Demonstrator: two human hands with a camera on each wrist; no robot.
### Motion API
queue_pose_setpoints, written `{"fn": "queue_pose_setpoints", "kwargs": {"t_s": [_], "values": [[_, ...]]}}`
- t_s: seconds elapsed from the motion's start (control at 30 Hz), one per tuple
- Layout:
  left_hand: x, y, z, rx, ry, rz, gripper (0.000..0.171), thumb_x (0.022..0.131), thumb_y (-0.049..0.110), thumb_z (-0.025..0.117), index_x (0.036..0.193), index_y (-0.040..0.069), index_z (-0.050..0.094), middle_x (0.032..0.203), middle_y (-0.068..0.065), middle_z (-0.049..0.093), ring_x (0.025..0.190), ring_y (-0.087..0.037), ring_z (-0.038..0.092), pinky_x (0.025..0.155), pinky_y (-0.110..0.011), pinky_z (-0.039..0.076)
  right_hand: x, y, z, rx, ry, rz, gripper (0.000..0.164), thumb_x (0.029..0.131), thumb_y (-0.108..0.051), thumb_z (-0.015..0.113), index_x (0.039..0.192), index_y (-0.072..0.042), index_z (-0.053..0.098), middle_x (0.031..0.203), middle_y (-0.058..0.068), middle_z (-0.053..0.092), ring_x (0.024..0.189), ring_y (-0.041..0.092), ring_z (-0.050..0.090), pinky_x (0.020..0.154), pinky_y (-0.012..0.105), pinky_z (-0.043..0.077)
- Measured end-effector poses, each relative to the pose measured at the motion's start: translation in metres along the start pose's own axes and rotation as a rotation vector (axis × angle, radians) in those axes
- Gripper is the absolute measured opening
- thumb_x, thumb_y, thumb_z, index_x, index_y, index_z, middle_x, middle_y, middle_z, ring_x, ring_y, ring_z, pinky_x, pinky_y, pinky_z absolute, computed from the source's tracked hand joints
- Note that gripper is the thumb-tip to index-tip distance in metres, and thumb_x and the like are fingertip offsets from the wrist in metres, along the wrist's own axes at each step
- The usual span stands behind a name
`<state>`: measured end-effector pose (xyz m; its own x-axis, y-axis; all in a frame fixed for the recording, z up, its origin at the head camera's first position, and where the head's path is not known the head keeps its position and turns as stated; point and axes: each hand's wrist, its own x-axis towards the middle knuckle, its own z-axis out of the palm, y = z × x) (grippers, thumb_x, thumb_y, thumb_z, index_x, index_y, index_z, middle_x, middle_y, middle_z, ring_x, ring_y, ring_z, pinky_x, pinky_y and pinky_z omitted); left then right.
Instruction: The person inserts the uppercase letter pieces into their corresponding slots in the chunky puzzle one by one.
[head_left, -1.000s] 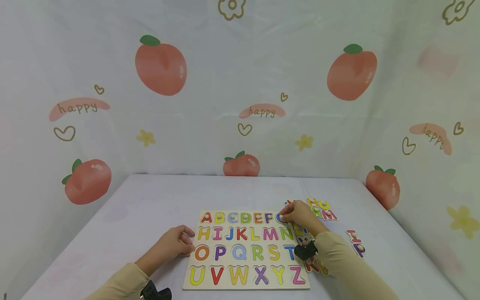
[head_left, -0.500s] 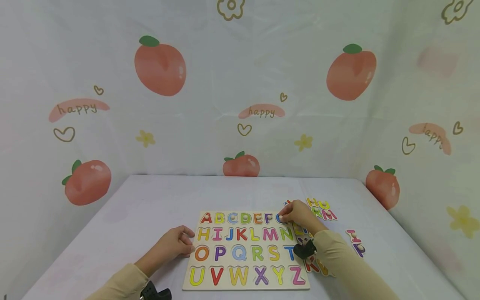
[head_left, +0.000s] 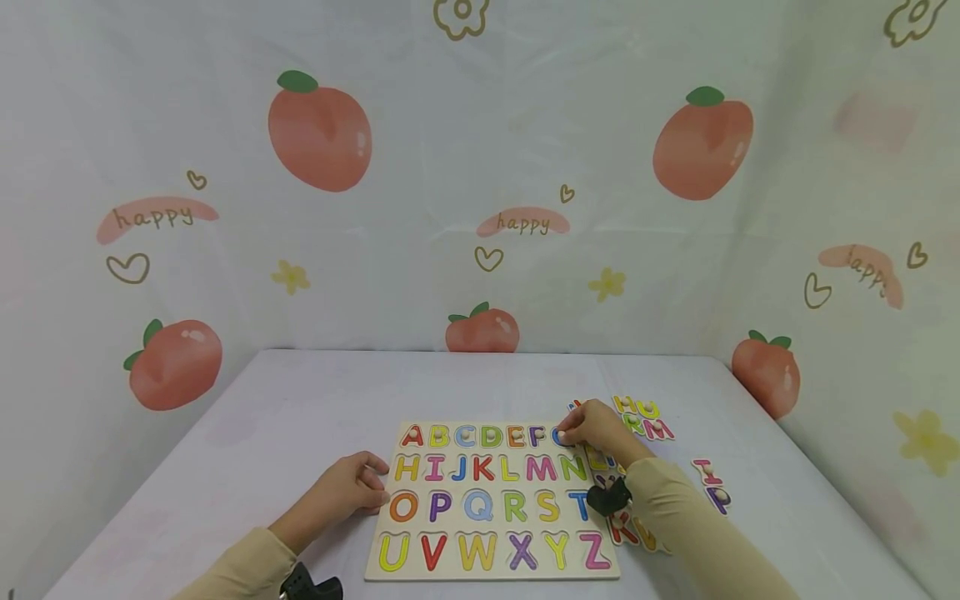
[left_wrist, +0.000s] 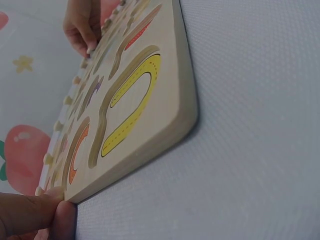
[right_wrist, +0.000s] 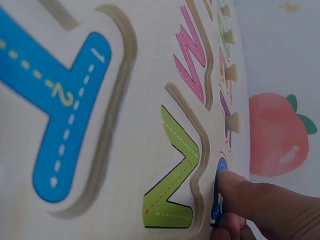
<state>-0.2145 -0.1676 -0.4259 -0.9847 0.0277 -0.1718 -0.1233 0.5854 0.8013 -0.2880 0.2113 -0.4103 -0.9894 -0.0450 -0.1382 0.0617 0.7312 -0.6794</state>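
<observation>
A wooden alphabet puzzle board (head_left: 420, 525) lies flat on the white table. My left hand (head_left: 348, 487) holds its left edge; the left wrist view shows the thumb (left_wrist: 52, 194) on top and a finger against the side. At the top right of the board, my right hand (head_left: 600, 429) pinches a blue letter G piece (right_wrist: 221, 165) at its slot. Most of that piece is hidden by the fingers. Knobbed letter pieces A to F, such as the red A (head_left: 412, 436), sit in the top row. The lower rows show printed letters in bare recesses.
Loose letter pieces lie right of the board: a group with a pink M (head_left: 658, 430) behind, a purple P (head_left: 718, 500) farther right, and a red K (head_left: 624, 528) partly under the right forearm. A patterned cloth backdrop (head_left: 375, 275) stands behind the table.
</observation>
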Motion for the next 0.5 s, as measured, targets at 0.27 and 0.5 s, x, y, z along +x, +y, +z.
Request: {"fn": "queue_pose_setpoints", "kwargs": {"t_s": [0.27, 0.5], "values": [[-0.0009, 0.0003, -0.0003, -0.006, 0.007, 0.002, 0.037, 0.075, -0.003, 0.077, 0.108, -0.004, 0.059, 0.078, -0.008, 0.058, 0.062, -0.015, 0.058, 0.06, -0.029, 0.055, -0.0022, -0.0022, -0.0008, 0.014, -0.008, -0.009, 0.007, 0.082, -0.009, 0.075, 0.088, -0.007, 0.072, 0.08, 0.003, 0.066, 0.07, 0.016, 0.06, 0.06, 0.026, 0.049], [-0.0002, 0.0, -0.0007, 0.0, 0.007, 0.003, 0.037, 0.075, -0.002, 0.077, 0.107, -0.003, 0.059, 0.078, -0.008, 0.058, 0.062, -0.015, 0.058, 0.06, -0.029, 0.055, -0.0041, -0.0041, -0.0039, 0.006, 0.007, -0.035, 0.012, 0.079, -0.009, 0.078, 0.088, -0.006, 0.07, 0.079, 0.005, 0.06, 0.071, 0.017, 0.056, 0.06, 0.026, 0.046]]}}
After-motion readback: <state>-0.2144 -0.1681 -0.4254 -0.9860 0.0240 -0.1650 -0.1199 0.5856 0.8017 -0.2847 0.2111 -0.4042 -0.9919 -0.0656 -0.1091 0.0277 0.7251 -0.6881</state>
